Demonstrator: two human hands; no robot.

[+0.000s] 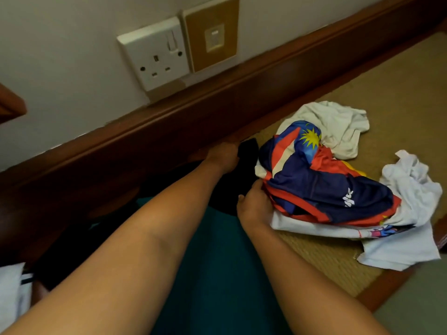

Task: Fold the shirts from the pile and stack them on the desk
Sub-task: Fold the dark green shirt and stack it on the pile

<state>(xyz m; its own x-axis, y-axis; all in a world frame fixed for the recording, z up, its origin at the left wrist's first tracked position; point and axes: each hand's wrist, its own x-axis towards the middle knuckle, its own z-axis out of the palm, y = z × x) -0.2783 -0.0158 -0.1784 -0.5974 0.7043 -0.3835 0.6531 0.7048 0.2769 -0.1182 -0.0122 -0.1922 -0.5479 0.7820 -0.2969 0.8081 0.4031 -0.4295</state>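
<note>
- Left hand [223, 154] at the bench's [399, 97] far edge, fingers grasping a black shirt [246, 151]
- Right hand [254, 204] pinches the same black shirt's near edge, touching the pile of shirts [338, 180] lying crumpled on the bench

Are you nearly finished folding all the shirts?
Not nearly. No folded stack shows yet. Both hands are on a black shirt: left hand grips its far end, right hand its near edge. Left to do: the crumpled pile, with the colourful jersey and white shirts.
</note>
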